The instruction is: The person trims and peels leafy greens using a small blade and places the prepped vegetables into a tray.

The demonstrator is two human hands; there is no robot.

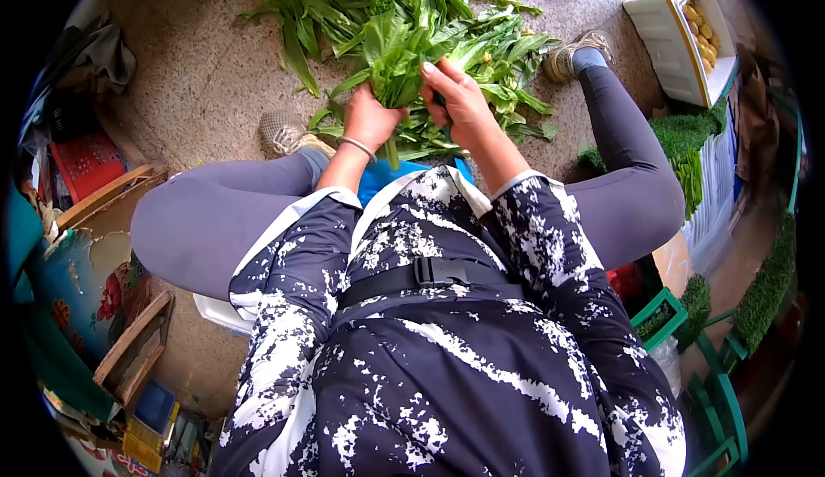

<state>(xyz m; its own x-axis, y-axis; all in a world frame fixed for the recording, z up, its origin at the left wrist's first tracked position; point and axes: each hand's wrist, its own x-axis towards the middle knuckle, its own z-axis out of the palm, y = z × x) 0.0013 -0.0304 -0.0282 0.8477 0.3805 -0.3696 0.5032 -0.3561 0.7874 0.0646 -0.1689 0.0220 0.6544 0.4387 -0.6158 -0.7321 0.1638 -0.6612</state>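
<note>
1 leafy bunch (397, 51) is at 12 o'clock in my view, its pale stalk (393, 154) poking out below the left hand (371, 121), which is clamped around it. The right hand (460, 103) curls close beside the leaves, fingers bent; I can't tell its exact grip. Both forearms angle forward. Long, glossy loose greens (331, 21) lie beyond on the speckled floor (198, 56).

The leaf pile (331, 17) is running past the top edge. The bunch (395, 60) is hiding some fingers of the left hand (368, 123); the jacket (412, 357) is partly covering something blue (382, 183).
</note>
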